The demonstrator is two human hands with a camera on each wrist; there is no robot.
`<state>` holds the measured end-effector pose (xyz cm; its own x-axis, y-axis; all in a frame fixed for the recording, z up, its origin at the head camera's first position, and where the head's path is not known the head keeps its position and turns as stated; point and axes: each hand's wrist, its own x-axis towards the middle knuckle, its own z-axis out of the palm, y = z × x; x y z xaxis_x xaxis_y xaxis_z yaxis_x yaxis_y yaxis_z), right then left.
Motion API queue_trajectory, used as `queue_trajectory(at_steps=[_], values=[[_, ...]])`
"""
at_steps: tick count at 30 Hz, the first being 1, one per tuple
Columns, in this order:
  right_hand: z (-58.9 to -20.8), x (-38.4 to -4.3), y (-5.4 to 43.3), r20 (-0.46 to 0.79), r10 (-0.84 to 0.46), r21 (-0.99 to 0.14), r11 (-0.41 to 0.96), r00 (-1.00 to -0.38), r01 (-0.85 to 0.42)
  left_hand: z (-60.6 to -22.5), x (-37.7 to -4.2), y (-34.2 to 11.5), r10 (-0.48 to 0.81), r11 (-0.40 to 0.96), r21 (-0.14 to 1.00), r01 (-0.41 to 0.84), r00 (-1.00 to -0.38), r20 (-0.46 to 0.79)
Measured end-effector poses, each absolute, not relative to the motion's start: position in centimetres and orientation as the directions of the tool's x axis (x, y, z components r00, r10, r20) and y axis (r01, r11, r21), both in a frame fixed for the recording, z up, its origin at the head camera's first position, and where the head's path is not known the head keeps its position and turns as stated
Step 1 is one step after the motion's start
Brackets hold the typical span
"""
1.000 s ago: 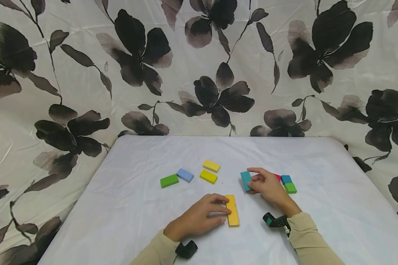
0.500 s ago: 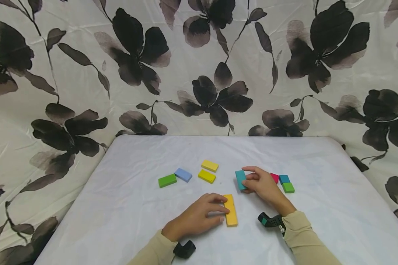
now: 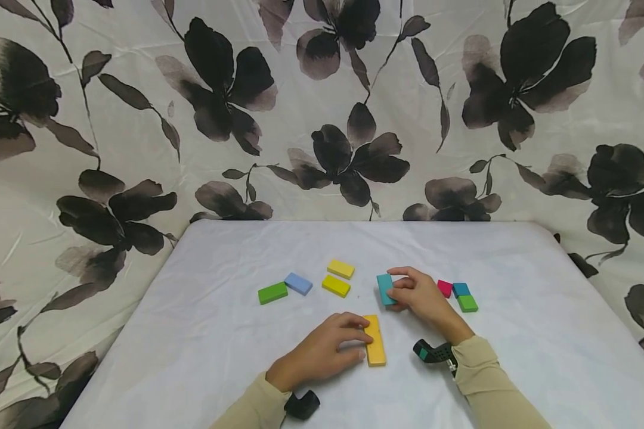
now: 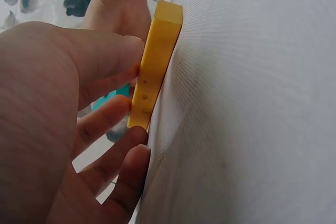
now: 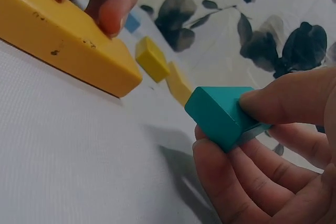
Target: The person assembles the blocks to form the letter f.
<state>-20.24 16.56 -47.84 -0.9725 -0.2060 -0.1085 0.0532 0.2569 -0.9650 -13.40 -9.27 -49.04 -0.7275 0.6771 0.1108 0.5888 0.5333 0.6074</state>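
My right hand (image 3: 420, 297) pinches a teal block (image 3: 384, 289) between thumb and fingers. In the right wrist view the teal block (image 5: 223, 116) is tilted and raised over the cloth, a shadow below it. A long orange-yellow block (image 3: 375, 342) lies on the table in front of my left hand (image 3: 327, 347). The left fingertips rest on its left side, the fingers loosely extended. From the left wrist view, the yellow block (image 4: 157, 66) lies along the cloth with the thumb beside it.
Back left on the white table (image 3: 193, 357) lie a green block (image 3: 273, 292), a blue block (image 3: 299, 283) and two yellow blocks (image 3: 336, 285). Right of my right hand sit red (image 3: 444, 289), dark blue (image 3: 461, 289) and green (image 3: 468, 304) pieces. A floral cloth (image 3: 300, 107) hangs behind.
My right hand has moved a little left with the teal block, so more of the red piece shows. The left hand and the long yellow block stay put.
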Motion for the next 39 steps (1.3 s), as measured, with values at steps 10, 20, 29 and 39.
queue_trajectory(at_steps=[10,20,29,39], values=[[-47.6,-20.8,15.5,-0.127,-0.211,-0.970,0.232,-0.969,0.077,-49.0,-13.4,-9.2,0.668,0.543,0.610,0.578,-0.737,0.103],[-47.8,-21.2,14.8,-0.136,-0.221,-0.968,0.236,-0.966,0.083,-49.1,-13.3,-9.2,0.665,0.554,0.606,0.570,-0.742,0.090],[-47.7,-21.4,14.7,-0.134,-0.247,-0.970,0.233,-0.960,0.076,-49.1,-13.5,-9.1,0.669,0.549,0.602,0.579,-0.737,0.099],[-47.8,-21.4,14.3,-0.152,-0.258,-0.968,0.234,-0.954,0.091,-49.1,-13.4,-9.2,0.671,0.548,0.594,0.589,-0.734,0.108]])
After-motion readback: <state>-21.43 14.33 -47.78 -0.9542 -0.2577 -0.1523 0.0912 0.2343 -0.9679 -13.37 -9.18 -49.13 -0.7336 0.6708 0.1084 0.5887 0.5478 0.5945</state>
